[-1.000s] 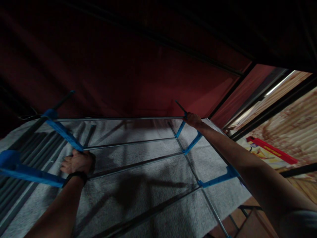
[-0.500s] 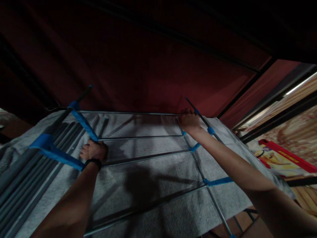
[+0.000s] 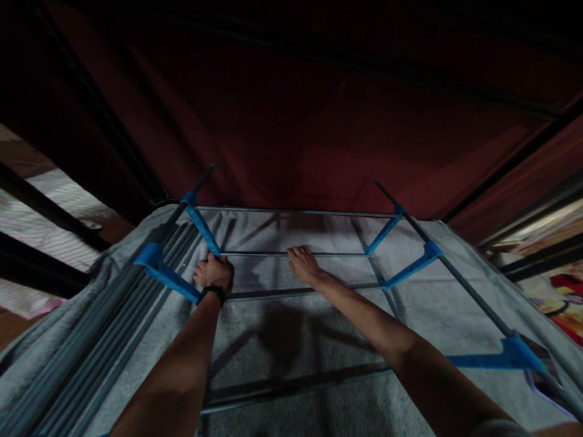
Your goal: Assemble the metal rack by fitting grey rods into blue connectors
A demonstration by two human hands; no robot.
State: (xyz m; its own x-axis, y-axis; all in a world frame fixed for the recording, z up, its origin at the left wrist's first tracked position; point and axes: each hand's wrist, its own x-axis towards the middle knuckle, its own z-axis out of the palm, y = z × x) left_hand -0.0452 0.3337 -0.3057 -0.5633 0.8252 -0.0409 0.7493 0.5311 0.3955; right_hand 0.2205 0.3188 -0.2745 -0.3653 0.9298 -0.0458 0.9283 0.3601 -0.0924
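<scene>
A metal rack frame with thin rods (image 3: 337,254) and blue plastic connectors (image 3: 203,227) lies over grey cloth (image 3: 291,321). My left hand (image 3: 212,273), with a black wristband (image 3: 210,292), is curled around the left end of a rod, right below a blue connector. My right hand (image 3: 303,264) lies flat near the middle of the frame. Its fingers are stretched out and touch the second rod and the cloth beneath it. It holds nothing.
A bundle of grey rods (image 3: 91,352) lies along the left side of the cloth. More blue connectors (image 3: 410,270) sit on the frame's right rail. A dark red fabric wall (image 3: 291,133) with black poles rises behind. Bright printed material (image 3: 565,297) shows at far right.
My right hand let go of the frame's far right corner and moved left to the middle rod. My left hand stayed at the left connector. The view swung so the frame sits more centred.
</scene>
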